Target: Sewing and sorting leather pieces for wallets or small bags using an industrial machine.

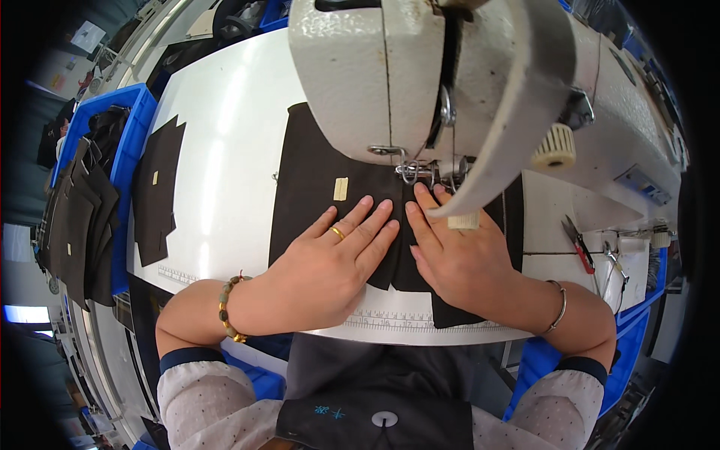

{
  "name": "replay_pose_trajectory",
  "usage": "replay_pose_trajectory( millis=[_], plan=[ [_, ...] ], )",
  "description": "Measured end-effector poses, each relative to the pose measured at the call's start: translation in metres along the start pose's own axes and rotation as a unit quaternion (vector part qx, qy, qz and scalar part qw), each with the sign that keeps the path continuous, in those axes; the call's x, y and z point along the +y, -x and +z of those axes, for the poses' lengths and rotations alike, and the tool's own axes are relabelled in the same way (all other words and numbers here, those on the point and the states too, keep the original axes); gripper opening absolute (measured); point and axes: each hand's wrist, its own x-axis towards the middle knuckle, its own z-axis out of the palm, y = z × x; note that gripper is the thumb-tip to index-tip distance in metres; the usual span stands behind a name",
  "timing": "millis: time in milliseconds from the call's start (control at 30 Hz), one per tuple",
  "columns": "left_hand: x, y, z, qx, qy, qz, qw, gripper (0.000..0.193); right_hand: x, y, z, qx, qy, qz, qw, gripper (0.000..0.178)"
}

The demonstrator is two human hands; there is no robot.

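Dark brown fabric (305, 161) lies on the white table under the head of a sewing machine (337, 82). My left hand (330, 262) rests flat on it, fingers stretched toward the needle area, below a small beige label (340, 189). My right hand (457, 251) also presses on the cloth, with fingers spread and its fingertips close to the presser foot (411, 172). A seam or edge line runs between the two hands toward the foot. The machine's curved guard partly hides the right fingers.
Another dark fabric piece (159, 195) lies at the left on the table. Beyond it, a blue bin (129, 97) holds draped dark pieces. At the right are red-handled thread snips (581, 247) and small metal tools (616, 266). A ruler strip (397, 321) follows the near edge.
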Motion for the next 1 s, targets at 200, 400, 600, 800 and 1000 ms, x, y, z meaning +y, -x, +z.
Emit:
replay_pose_trajectory(
  millis=[200, 400, 600, 800, 1000],
  plan=[
    [-0.008, -0.003, 0.005, 0.168, 0.155, -0.086, 0.97, 0.04, 0.0, -0.001, 0.0, 0.005, -0.004, 0.002, 1.0, 0.058],
    [0.003, -0.007, 0.009, 0.172, 0.101, -0.067, 0.978, 0.036, -0.002, -0.004, 0.005, 0.065, -0.029, -0.001, 0.997, 0.025],
    [0.005, -0.009, 0.014, 0.158, 0.04, -0.046, 0.986, 0.038, -0.002, -0.005, 0.003, 0.064, -0.024, -0.001, 0.998, 0.029],
    [0.004, -0.008, 0.014, 0.121, 0.095, -0.044, 0.987, 0.062, -0.003, -0.005, 0.0, 0.056, -0.018, -0.006, 0.998, 0.034],
    [0.005, -0.01, 0.016, 0.112, 0.044, -0.05, 0.992, 0.079, -0.004, -0.006, 0.0, 0.052, -0.014, -0.005, 0.999, 0.038]
  ],
)
